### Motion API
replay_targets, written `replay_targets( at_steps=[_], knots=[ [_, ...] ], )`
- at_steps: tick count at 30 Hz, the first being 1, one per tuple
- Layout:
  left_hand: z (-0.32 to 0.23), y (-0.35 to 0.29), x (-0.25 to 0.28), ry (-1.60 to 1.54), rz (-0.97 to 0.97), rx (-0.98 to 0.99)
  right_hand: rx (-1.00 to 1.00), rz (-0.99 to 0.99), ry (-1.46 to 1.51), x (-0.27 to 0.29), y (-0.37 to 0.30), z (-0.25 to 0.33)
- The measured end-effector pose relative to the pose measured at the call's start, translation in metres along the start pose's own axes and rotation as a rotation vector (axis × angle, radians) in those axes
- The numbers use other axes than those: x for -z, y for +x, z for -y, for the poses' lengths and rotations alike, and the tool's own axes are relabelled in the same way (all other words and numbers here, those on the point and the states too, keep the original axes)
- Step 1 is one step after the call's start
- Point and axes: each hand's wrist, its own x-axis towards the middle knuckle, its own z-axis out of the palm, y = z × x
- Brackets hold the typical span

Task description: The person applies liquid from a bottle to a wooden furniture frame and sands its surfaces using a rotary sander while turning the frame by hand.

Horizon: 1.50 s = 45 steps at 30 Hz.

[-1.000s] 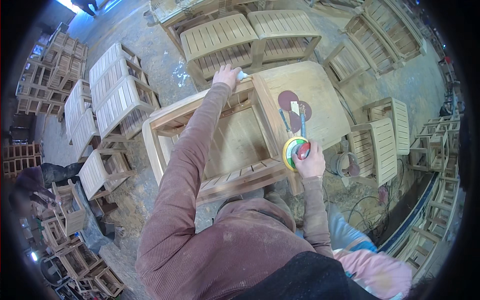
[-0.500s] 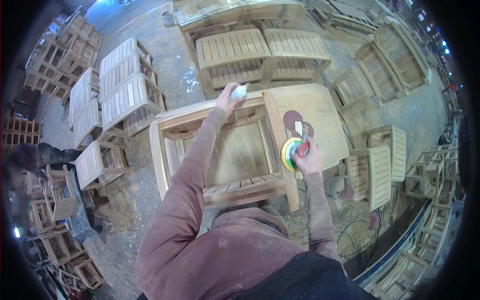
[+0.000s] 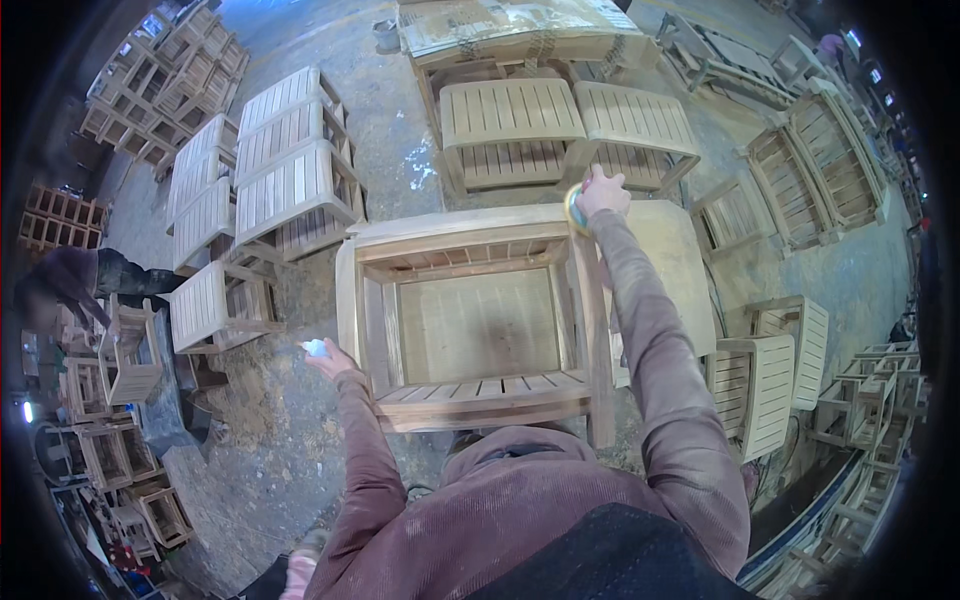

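Observation:
A slatted wooden stool (image 3: 485, 408) lies on its side on a pale board-topped bench (image 3: 672, 262) before me, its open frame toward me. At its far right corner my right hand (image 3: 608, 197) is closed on a hand-held disc sander (image 3: 575, 208) with a yellow-green rim. The disc is tilted against the corner, mostly hidden by the hand. Off the left end of the stool, my left hand (image 3: 340, 364) grips a small white bottle (image 3: 315, 347) with a narrow tip, held over the floor. My right forearm crosses the board and hides part of it.
Slatted stools stand at the left (image 3: 286, 190), beyond the bench (image 3: 512, 112) and at the right (image 3: 768, 395). A long work table (image 3: 530, 25) is at the far side. Another person (image 3: 75, 280) bends over a stool frame at the far left.
My right hand has carried the sander from the board's right side to the far corner. My left hand has drawn back from the far rail to the left with the bottle.

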Motion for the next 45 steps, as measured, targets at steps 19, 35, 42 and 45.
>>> replay_targets(
  at_steps=[19,35,42,45],
  knots=[
    [-0.017,-0.01,-0.005,0.057,0.042,-0.033,0.066,0.058,-0.059,-0.002,-0.027,0.01],
    [-0.025,-0.009,-0.008,-0.025,0.036,0.0,-0.047,0.033,0.018,-0.004,-0.023,0.074],
    [-0.017,-0.009,0.001,-0.005,0.034,-0.027,0.346,0.121,-0.006,-0.057,-0.059,0.216],
    [-0.018,-0.009,-0.002,0.02,0.049,0.024,0.365,0.162,0.102,-0.046,-0.102,0.279]
  ],
)
